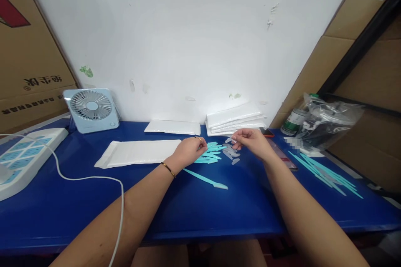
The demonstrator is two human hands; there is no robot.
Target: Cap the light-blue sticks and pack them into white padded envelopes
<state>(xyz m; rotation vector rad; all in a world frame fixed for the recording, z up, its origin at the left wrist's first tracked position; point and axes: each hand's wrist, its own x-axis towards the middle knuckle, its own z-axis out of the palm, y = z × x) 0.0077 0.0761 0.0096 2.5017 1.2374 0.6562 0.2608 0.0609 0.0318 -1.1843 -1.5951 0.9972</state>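
Far L on the blue table (pixel 244 208): power strip (pixel 34 154), then fan (pixel 91 110); a white packet (pixel 138 153) lies flat by your L hand (pixel 189 151). That hand's fingers are curled, thumb near index; can't tell if they've got anything. Turq. blades (pixel 210 156) are piled just R of it, w/ one loose blade (pixel 203 178) nearer you. Next, clear pcs (pixel 230 153); your R hand (pixel 252 142) has fingertips nearly together at one, grip unclear. Far R: more turq. sticks (pixel 328 175).

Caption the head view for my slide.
Left hand beside turquoise sticks, right hand at small translucent pieces, on a blue table.
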